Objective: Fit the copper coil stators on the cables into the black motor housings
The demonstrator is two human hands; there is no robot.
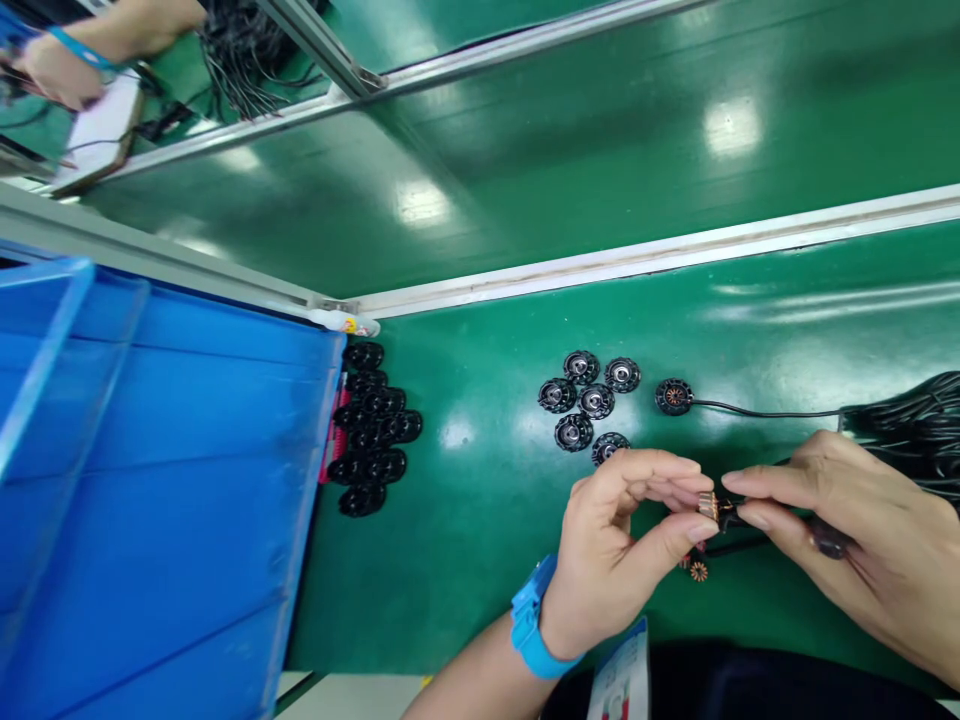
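Note:
My left hand, with a blue wrist strap, pinches a small copper-wound motor part between thumb and fingers. From the other side, my right hand pinches the same part and the black cable running off it. Just below the hands a small copper coil piece lies on the green mat. Above the hands sits a cluster of several round black motor caps. A wired black stator lies to their right.
A blue plastic crate fills the left side. Stacked black round parts lean against it. A bundle of black cables lies at the right edge. Another person's hand works at the top left, beyond a metal rail.

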